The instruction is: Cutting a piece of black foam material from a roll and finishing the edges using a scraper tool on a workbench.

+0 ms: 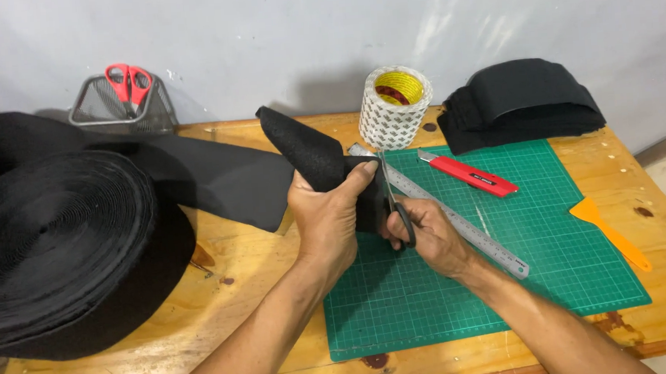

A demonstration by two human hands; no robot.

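Black felt strip [311, 153] angled up-left

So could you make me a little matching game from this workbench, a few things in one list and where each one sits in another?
Things:
1. red-handled scissors
2. tape roll
3. orange scraper
4. black-handled scissors

Places:
A. in the right hand
B. standing at the back edge of the green cutting mat
C. in the wire mesh holder
D. lying across the mat's right edge

Pairs: 1-C, 2-B, 3-D, 4-A
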